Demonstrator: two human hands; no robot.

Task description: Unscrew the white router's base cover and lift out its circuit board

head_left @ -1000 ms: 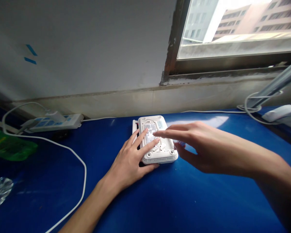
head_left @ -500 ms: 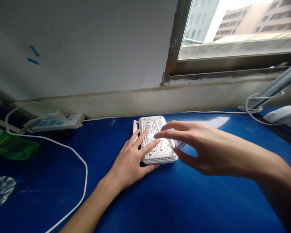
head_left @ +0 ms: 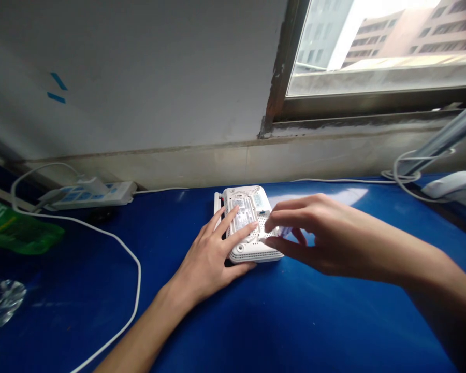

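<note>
A white router [head_left: 247,207] lies underside up on the blue table [head_left: 279,321], close to the wall. My left hand [head_left: 209,259] rests flat on its left half, fingers spread over the label and the thumb against the near edge. My right hand [head_left: 310,233] reaches in from the right. Its thumb and bent fingers pinch at the router's near right corner. What they pinch is too small to make out.
A white power strip [head_left: 87,194] lies at the back left, with a white cable [head_left: 134,280] curving across the table. A green packet [head_left: 15,233] and clear plastic [head_left: 0,305] sit at the left edge. Cables and a white device [head_left: 454,186] lie under the window at the right.
My right hand has drawn back from over the label toward the router's right corner, and its fingers have curled from stretched out into a pinch. My left hand has stayed in place.
</note>
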